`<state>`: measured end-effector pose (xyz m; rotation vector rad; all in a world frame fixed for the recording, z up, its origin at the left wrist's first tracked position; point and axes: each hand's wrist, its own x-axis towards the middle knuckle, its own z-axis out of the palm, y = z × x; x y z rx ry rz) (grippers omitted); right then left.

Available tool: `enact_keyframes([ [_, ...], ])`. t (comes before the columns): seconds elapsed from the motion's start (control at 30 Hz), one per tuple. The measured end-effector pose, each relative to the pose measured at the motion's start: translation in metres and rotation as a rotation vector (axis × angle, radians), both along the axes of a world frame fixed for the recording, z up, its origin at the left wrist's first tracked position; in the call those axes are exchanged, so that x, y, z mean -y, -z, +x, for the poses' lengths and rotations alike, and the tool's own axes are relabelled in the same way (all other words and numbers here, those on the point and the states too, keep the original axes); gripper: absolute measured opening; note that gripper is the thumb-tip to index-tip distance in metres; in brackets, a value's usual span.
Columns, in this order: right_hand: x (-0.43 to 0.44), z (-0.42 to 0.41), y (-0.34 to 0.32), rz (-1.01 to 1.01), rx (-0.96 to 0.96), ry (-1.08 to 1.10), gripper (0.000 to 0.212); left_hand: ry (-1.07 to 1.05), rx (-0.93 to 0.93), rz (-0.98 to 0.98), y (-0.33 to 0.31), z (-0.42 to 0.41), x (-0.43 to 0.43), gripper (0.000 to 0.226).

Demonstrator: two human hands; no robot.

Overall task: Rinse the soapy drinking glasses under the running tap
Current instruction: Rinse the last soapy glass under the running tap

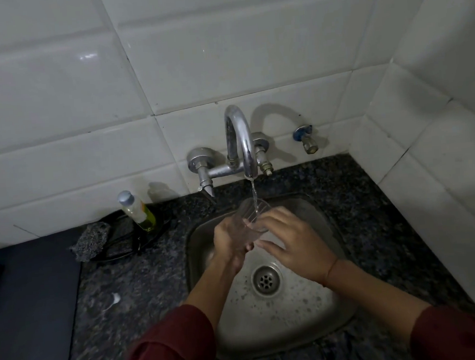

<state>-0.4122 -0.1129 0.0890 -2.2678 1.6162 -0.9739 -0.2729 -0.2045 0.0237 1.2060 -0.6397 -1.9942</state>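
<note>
Left hand (231, 237) grips glass (254, 215) under tap (241, 139); right hand (295, 243), fingers spread, touches it.

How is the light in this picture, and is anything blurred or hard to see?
Head view: dim overall; the tap throws a curved shadow on the wall tiles to its right; a small glare spot on an upper-left tile; the clear glass is faint, the left hand holding it slightly blurred.
</note>
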Motion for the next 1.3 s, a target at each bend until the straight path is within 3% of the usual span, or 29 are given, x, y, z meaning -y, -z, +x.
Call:
enact_keyframes([
  [0.1,0.008,0.000,-0.005,0.239,-0.189,-0.082,0.026,0.005,0.090,-0.063,-0.002,0.000,0.000,0.026],
  [0.17,0.017,0.009,-0.010,0.471,-0.277,0.044,0.022,0.004,0.138,-0.111,-0.005,-0.003,0.001,0.030],
  [0.2,0.022,0.015,-0.011,0.612,-0.225,0.107,0.024,-0.022,0.139,-0.126,-0.005,-0.004,0.001,0.031],
  [0.23,0.029,0.020,-0.013,0.752,-0.053,0.133,0.029,-0.067,0.133,-0.140,-0.003,-0.004,0.003,0.032],
  [0.3,0.038,0.026,-0.015,0.916,0.227,0.016,0.041,-0.147,0.135,-0.157,0.002,0.000,0.007,0.031],
  [0.33,0.040,0.025,-0.014,0.916,0.165,-0.065,0.044,-0.156,0.142,-0.158,0.004,0.003,0.009,0.029],
  [0.37,0.040,0.024,-0.012,0.853,-0.044,-0.120,0.046,-0.136,0.150,-0.138,0.006,0.006,0.012,0.026],
  [0.43,0.036,0.023,-0.005,0.545,-0.564,-0.107,0.046,0.031,0.203,-0.052,0.011,0.011,0.020,0.031],
  [0.47,0.036,0.021,0.002,0.443,-0.663,-0.091,0.044,0.115,0.225,-0.021,0.014,0.013,0.024,0.040],
  [0.5,0.037,0.021,0.006,0.429,-0.662,-0.080,0.041,0.138,0.217,-0.022,0.014,0.014,0.024,0.049],
  [0.57,0.039,0.022,0.005,0.583,-0.254,0.006,0.032,0.042,0.139,-0.119,0.013,0.012,0.019,0.056],
  [0.6,0.040,0.022,0.000,0.673,0.038,0.011,0.029,-0.020,0.124,-0.170,0.012,0.009,0.015,0.050],
  [0.67,0.042,0.020,-0.006,0.692,0.179,-0.025,0.026,-0.046,0.174,-0.164,0.007,0.009,0.009,0.037],
  [0.77,0.035,0.025,-0.005,0.499,-0.527,-0.103,0.026,0.285,0.231,0.049,0.006,0.017,0.017,0.039],
  [0.83,0.032,0.026,-0.002,0.413,-0.673,-0.077,0.023,0.405,0.171,0.068,0.003,0.022,0.021,0.037],
  [0.87,0.034,0.027,-0.002,0.446,-0.653,-0.056,0.021,0.365,0.126,0.044,0.003,0.020,0.020,0.037],
  [0.97,0.042,0.018,-0.012,0.719,-0.007,0.026,0.019,0.180,0.123,-0.040,0.006,0.013,0.011,0.039],
  [1.0,0.042,0.015,-0.016,0.760,0.080,-0.022,0.019,0.180,0.157,-0.036,0.008,0.014,0.009,0.039],
  [1.03,0.042,0.012,-0.017,0.734,-0.006,-0.081,0.019,0.227,0.159,-0.004,0.011,0.015,0.010,0.040],
  [1.1,0.040,0.018,-0.017,0.588,-0.495,-0.110,0.022,0.352,0.079,0.062,0.009,0.020,0.015,0.042],
  [1.17,0.042,0.022,-0.015,0.472,-0.698,-0.079,0.026,0.350,0.004,0.033,0.001,0.019,0.015,0.041],
  [1.2,0.044,0.023,-0.016,0.468,-0.664,-0.062,0.026,0.294,-0.015,0.000,-0.002,0.017,0.013,0.040],
  [1.3,0.048,0.014,-0.015,0.657,-0.090,-0.032,0.020,0.141,0.039,-0.099,0.002,0.013,0.005,0.047],
])
